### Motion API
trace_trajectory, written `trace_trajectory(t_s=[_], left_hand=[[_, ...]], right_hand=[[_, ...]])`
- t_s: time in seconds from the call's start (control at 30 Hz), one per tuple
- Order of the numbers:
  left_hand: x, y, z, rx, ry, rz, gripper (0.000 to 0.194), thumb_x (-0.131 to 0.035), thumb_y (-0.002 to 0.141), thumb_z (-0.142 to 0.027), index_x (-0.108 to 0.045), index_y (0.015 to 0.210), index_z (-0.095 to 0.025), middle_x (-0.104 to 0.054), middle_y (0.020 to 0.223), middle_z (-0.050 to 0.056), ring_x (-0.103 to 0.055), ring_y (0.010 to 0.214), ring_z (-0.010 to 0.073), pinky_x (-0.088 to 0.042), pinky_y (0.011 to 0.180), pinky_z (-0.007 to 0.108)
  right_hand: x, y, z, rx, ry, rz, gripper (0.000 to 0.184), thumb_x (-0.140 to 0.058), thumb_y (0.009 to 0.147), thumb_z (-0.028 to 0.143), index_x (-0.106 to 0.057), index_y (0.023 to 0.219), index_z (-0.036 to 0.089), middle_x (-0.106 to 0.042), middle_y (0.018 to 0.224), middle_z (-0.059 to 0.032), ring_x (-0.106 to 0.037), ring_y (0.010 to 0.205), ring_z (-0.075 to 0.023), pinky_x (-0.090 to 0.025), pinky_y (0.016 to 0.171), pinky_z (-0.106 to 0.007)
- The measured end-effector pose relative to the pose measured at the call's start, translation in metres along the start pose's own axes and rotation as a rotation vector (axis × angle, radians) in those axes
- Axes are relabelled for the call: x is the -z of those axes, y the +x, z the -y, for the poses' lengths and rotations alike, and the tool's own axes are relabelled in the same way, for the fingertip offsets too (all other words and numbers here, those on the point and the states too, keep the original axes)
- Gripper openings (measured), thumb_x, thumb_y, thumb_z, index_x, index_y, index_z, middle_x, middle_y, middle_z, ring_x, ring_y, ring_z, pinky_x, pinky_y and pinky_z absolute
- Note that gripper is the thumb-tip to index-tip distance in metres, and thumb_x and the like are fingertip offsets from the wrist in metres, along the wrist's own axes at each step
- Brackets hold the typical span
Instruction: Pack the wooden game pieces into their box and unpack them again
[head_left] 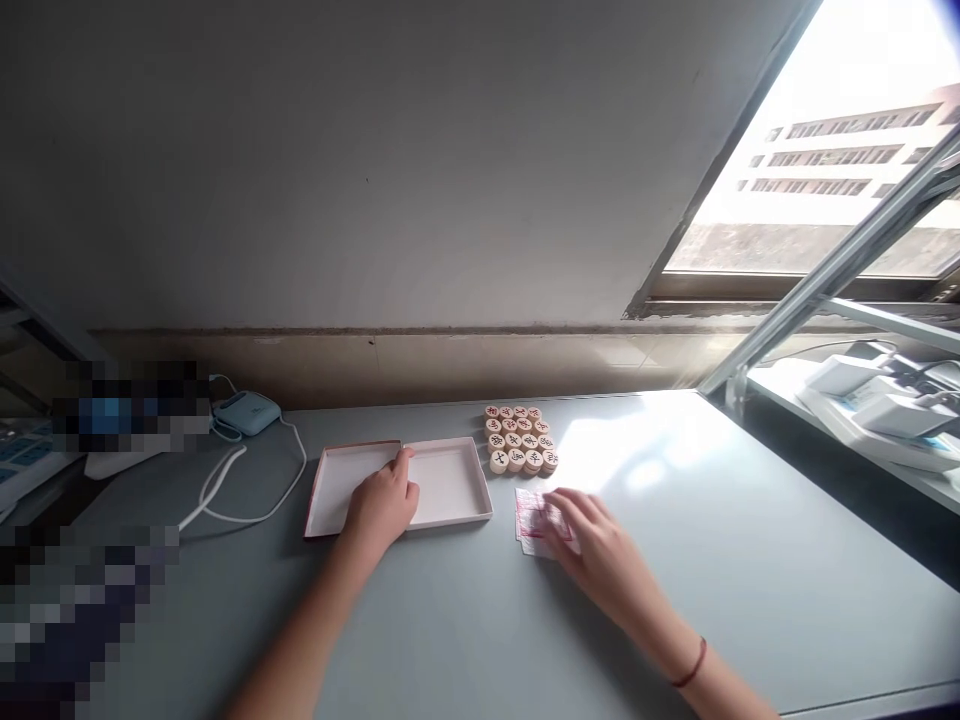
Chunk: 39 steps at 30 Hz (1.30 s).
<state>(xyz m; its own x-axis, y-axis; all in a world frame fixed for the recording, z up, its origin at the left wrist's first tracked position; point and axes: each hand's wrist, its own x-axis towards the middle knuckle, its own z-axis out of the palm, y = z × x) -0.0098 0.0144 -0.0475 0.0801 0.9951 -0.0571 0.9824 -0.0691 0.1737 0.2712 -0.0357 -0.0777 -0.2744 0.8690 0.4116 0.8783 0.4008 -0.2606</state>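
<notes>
Two shallow white-lined box halves lie side by side on the grey table: the left half (337, 480) has a reddish-brown rim, the right half (450, 485) a pale one. My left hand (382, 500) is closed at their adjoining walls, index finger stretched along the seam; its other fingers are partly hidden. To the right lies folded thin paper (531, 515) with red printed lines. Over its right side is my right hand (592, 545), thumb and fingers apart, slightly blurred. Beyond the paper, round wooden Chinese chess pieces (521, 440) stand packed in a square block, characters facing up.
A light-blue device (247, 412) with a white cable (259, 518) sits at the back left. On the right, white devices (870, 400) occupy a shelf behind a metal frame post (810, 300). The wall (375, 200) borders the table's far edge (420, 405).
</notes>
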Motion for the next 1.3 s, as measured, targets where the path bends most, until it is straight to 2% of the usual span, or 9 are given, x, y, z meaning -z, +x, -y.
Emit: trace_trajectory(t_s=[0.13, 0.47, 0.57, 0.67, 0.7, 0.77, 0.9, 1.13, 1.3], left_hand=[[0.0, 0.008, -0.003, 0.021, -0.001, -0.016, 0.044, -0.034, 0.085, -0.011, -0.045, 0.128, -0.015, -0.069, 0.104, 0.01, -0.067, 0.083, 0.0254, -0.04, 0.058, 0.029], [0.007, 0.024, -0.007, 0.035, 0.001, -0.032, 0.042, -0.037, 0.089, -0.016, -0.044, 0.13, -0.017, -0.069, 0.102, 0.01, -0.067, 0.082, 0.0238, -0.043, 0.062, 0.028], [0.011, 0.017, -0.008, 0.02, -0.004, -0.179, 0.037, -0.035, 0.095, -0.029, -0.044, 0.129, -0.016, -0.067, 0.106, 0.012, -0.064, 0.09, 0.0248, -0.045, 0.07, 0.031], [0.013, 0.0, -0.013, -0.158, -0.05, -0.417, 0.03, -0.033, 0.097, -0.032, -0.056, 0.109, -0.017, -0.067, 0.093, 0.008, -0.062, 0.086, 0.0207, -0.045, 0.078, 0.03], [0.012, -0.007, -0.015, -0.259, -0.053, -0.41, 0.03, -0.032, 0.097, -0.03, -0.06, 0.095, -0.019, -0.066, 0.083, 0.006, -0.062, 0.079, 0.019, -0.044, 0.076, 0.029], [0.006, -0.02, -0.02, -0.42, -0.016, -0.302, 0.034, -0.033, 0.094, -0.025, -0.06, 0.073, -0.02, -0.064, 0.07, 0.004, -0.062, 0.07, 0.018, -0.044, 0.069, 0.027], [-0.011, -0.033, -0.026, -0.435, 0.04, -0.053, 0.026, -0.043, 0.086, -0.017, -0.06, 0.066, -0.018, -0.065, 0.064, 0.005, -0.063, 0.063, 0.0187, -0.043, 0.061, 0.027], [-0.01, -0.022, -0.032, -0.305, 0.021, 0.103, 0.025, -0.042, 0.087, -0.02, -0.062, 0.071, -0.018, -0.07, 0.069, 0.007, -0.067, 0.067, 0.0212, -0.042, 0.059, 0.027], [-0.013, -0.024, -0.032, -0.301, 0.038, 0.087, 0.026, -0.039, 0.089, -0.02, -0.06, 0.074, -0.019, -0.069, 0.072, 0.006, -0.066, 0.071, 0.0213, -0.042, 0.062, 0.028]], right_hand=[[-0.001, -0.004, 0.011, 0.076, -0.044, 0.07, 0.021, -0.044, 0.094, 0.028, -0.057, 0.109, 0.021, -0.062, 0.111, -0.0104, -0.056, 0.101, -0.0244, -0.05, 0.081, -0.038], [0.001, 0.012, -0.002, 0.152, -0.064, 0.106, 0.021, -0.046, 0.092, 0.03, -0.06, 0.106, 0.022, -0.063, 0.108, -0.0105, -0.056, 0.1, -0.0253, -0.045, 0.083, -0.041], [0.005, 0.015, 0.007, 0.156, -0.074, 0.024, 0.022, -0.047, 0.091, 0.032, -0.06, 0.105, 0.021, -0.064, 0.106, -0.0117, -0.056, 0.1, -0.0264, -0.043, 0.083, -0.041], [0.007, 0.022, 0.029, 0.204, -0.021, 0.025, 0.018, -0.046, 0.091, 0.027, -0.062, 0.095, 0.019, -0.065, 0.092, -0.0098, -0.057, 0.088, -0.0228, -0.041, 0.076, -0.035], [0.006, 0.025, 0.038, 0.225, -0.002, 0.058, 0.018, -0.045, 0.09, 0.024, -0.062, 0.088, 0.019, -0.065, 0.084, -0.0081, -0.057, 0.081, -0.0207, -0.04, 0.072, -0.032], [0.0, 0.033, 0.055, 0.252, 0.011, 0.171, 0.02, -0.045, 0.088, 0.018, -0.059, 0.073, 0.019, -0.061, 0.069, -0.0041, -0.054, 0.064, -0.0159, -0.035, 0.061, -0.028], [-0.018, 0.047, 0.075, 0.22, -0.017, 0.41, 0.017, -0.051, 0.081, 0.018, -0.054, 0.064, 0.019, -0.054, 0.054, 0.001, -0.039, 0.043, -0.0101, -0.017, 0.047, -0.028], [-0.034, 0.049, 0.069, 0.215, 0.039, 0.384, 0.016, -0.049, 0.082, 0.019, -0.05, 0.066, 0.018, -0.054, 0.055, 0.0012, -0.043, 0.046, -0.0094, -0.014, 0.048, -0.026], [-0.033, 0.048, 0.066, 0.174, 0.102, 0.378, 0.015, -0.05, 0.08, 0.018, -0.05, 0.065, 0.018, -0.054, 0.054, 0.0018, -0.042, 0.046, -0.0086, -0.015, 0.048, -0.024]])
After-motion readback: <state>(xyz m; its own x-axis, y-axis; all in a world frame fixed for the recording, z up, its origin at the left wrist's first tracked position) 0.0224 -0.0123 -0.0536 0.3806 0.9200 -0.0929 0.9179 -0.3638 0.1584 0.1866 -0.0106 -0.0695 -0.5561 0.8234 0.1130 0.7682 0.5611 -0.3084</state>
